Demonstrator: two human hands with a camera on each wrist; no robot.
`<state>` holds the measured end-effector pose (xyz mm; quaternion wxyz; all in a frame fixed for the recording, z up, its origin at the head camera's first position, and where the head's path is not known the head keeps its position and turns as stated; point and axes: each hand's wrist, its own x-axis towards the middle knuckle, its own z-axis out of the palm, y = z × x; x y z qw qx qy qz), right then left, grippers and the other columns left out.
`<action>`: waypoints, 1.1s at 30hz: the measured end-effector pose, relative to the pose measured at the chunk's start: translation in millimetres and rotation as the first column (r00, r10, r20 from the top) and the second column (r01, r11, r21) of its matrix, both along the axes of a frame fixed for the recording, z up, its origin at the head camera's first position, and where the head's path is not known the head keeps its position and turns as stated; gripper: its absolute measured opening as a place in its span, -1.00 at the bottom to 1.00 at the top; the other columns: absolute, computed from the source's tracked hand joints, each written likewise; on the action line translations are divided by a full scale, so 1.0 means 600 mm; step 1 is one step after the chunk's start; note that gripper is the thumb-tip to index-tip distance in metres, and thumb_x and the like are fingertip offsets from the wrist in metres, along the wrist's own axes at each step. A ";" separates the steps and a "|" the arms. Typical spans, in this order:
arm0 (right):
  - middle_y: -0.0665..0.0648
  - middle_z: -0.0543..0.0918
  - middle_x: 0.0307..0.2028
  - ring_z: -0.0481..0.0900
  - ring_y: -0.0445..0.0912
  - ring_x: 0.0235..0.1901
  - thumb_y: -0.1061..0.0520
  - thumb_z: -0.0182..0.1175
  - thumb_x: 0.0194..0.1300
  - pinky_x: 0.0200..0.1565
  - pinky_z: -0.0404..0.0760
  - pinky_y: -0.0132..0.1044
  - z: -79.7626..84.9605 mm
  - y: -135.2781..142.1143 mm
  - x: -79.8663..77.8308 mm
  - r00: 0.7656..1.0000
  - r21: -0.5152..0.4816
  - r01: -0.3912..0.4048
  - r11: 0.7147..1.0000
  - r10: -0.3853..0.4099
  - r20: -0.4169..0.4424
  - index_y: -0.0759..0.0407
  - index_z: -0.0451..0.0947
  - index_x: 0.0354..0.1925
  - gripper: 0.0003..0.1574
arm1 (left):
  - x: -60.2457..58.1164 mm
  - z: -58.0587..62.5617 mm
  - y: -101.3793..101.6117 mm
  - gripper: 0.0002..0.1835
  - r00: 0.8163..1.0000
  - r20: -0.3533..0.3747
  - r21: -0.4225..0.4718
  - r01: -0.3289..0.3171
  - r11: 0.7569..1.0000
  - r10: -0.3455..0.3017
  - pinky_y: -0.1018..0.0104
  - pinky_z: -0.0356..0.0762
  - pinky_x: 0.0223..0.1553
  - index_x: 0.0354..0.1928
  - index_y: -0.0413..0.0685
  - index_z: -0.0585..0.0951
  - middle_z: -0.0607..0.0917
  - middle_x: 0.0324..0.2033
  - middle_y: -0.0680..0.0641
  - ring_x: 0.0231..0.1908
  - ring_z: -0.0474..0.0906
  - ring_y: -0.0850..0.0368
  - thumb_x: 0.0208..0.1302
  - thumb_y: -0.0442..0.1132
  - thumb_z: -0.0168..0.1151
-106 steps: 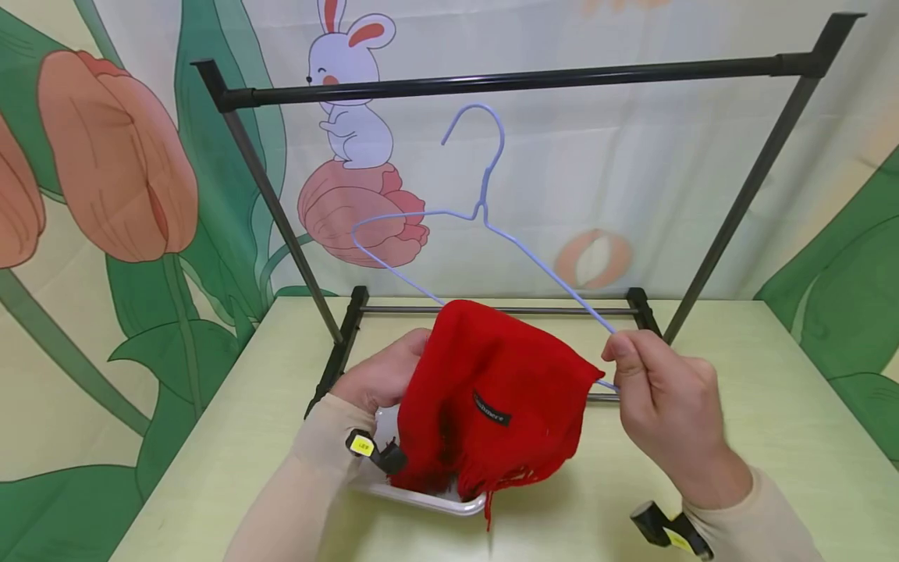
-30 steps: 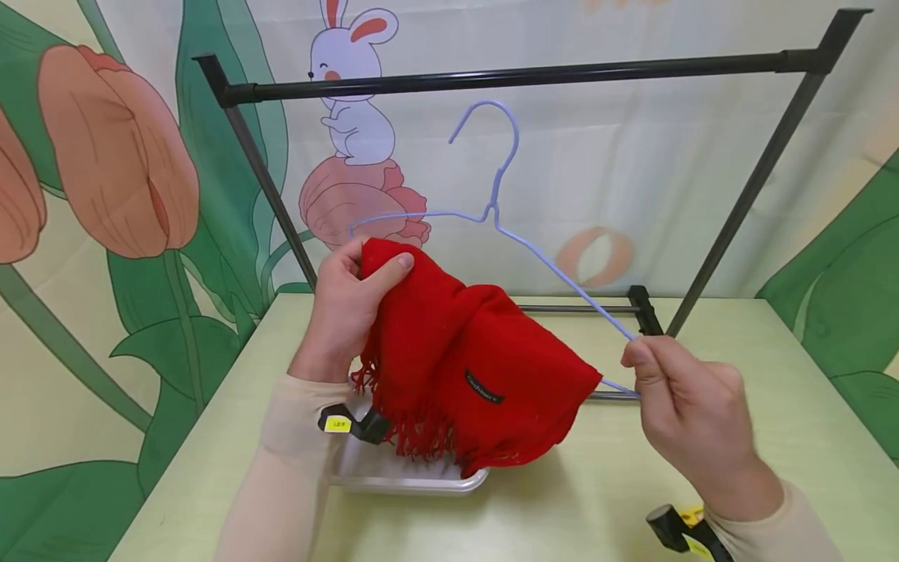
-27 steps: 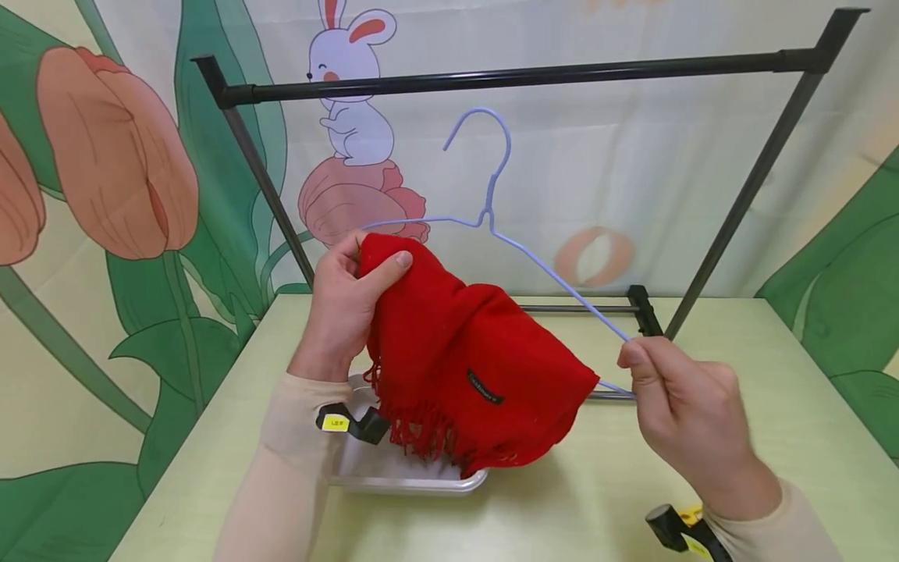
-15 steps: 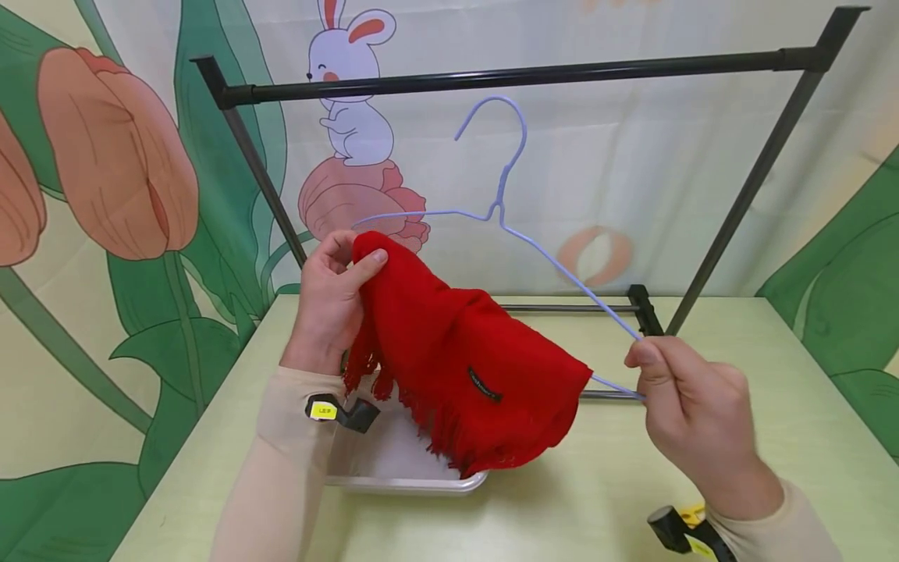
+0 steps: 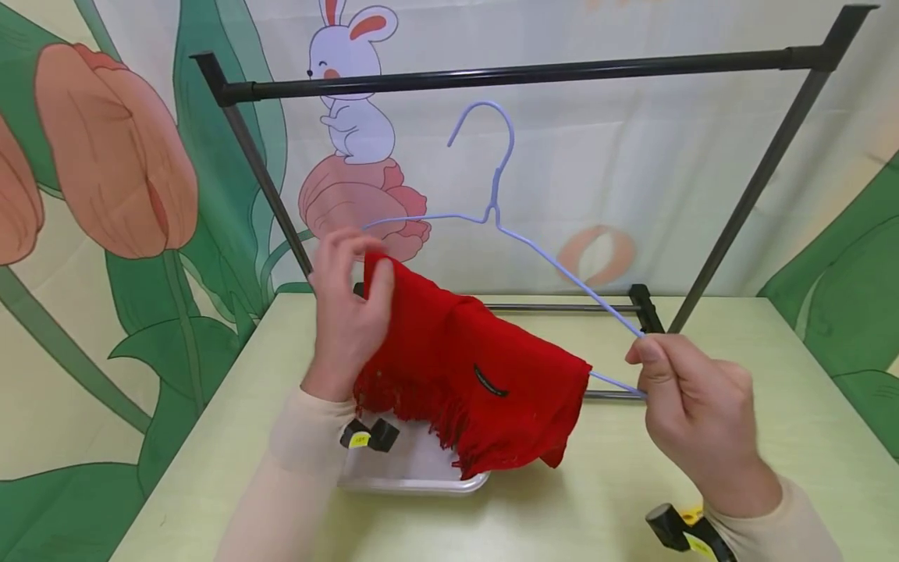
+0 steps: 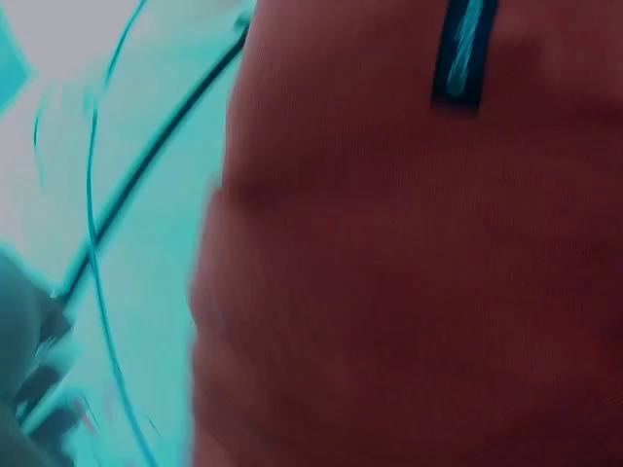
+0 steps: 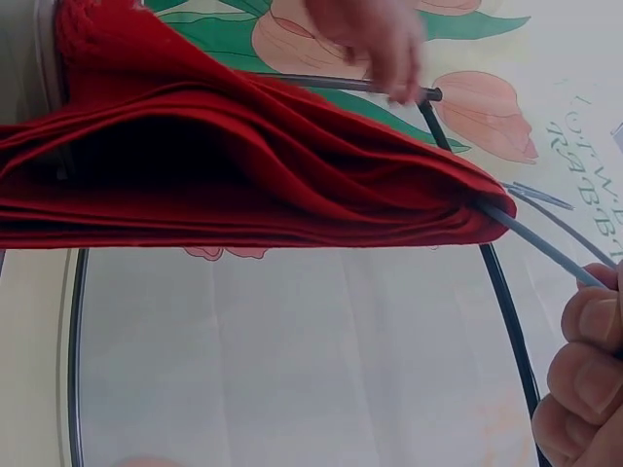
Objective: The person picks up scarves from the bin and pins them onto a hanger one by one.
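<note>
A red fringed scarf (image 5: 449,351) with a small black label hangs folded over the lower bar of a light purple clothes hanger (image 5: 541,248). My right hand (image 5: 695,414) grips the hanger at its right corner, where shoulder and lower bar meet. At the scarf's upper left end is my left hand (image 5: 351,304), blurred, with thumb and fingers apart and loosely bent. In the right wrist view, the layered scarf (image 7: 292,175) wraps the bar, and the left hand (image 7: 375,39) is beside its far edge. Red cloth (image 6: 409,272) fills most of the left wrist view.
A black rack stands behind, its top rail (image 5: 527,74) above the hanger's hook. Under the scarf sits a white tray (image 5: 414,485) on the pale table (image 5: 758,468). A curtain (image 5: 632,156) printed with tulips and a rabbit hangs at the back.
My left hand has risen to the scarf's upper left end, pulled the cloth leftward along the bar, and now loosened its fingers. My right hand keeps its grip on the hanger.
</note>
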<state>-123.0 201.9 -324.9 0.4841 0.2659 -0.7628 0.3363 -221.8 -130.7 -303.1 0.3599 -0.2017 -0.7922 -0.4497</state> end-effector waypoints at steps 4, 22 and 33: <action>0.04 0.47 -0.72 0.31 -0.27 -0.75 -0.16 0.05 0.72 -0.64 0.31 -0.50 0.001 -0.006 -0.002 1.000 0.002 0.003 1.000 -0.003 -0.006 0.34 0.63 -0.41 -0.30 | 0.029 -0.002 0.040 -0.72 0.957 -0.163 -0.487 0.134 0.863 -0.241 -0.10 0.33 0.21 0.20 -0.05 0.74 0.75 0.10 -0.10 0.21 0.58 -0.04 0.53 -0.23 0.31; -0.01 0.45 -0.71 0.29 -0.29 -0.73 -0.16 0.05 0.72 -0.65 0.31 -0.48 0.016 -0.013 0.001 1.000 0.007 -0.015 1.000 0.015 -0.023 0.31 0.65 -0.40 -0.32 | 0.037 0.010 0.129 -0.88 0.879 -0.344 -0.478 0.137 0.868 -0.329 0.34 0.75 0.01 -0.11 -0.16 0.77 0.82 -0.25 -0.07 -0.16 0.70 0.06 0.37 -0.34 0.49; 0.05 0.47 -0.69 0.31 -0.23 -0.72 -0.18 -0.01 0.73 -0.60 0.41 -0.52 0.021 -0.013 0.007 0.999 0.045 0.047 0.998 -0.047 -0.003 0.35 0.65 -0.35 -0.28 | 0.059 0.019 0.148 -0.82 0.926 -0.106 -0.711 0.185 0.679 -0.363 0.32 0.62 0.11 0.05 0.02 0.76 0.82 -0.12 0.09 -0.05 0.72 0.19 0.56 -0.13 0.32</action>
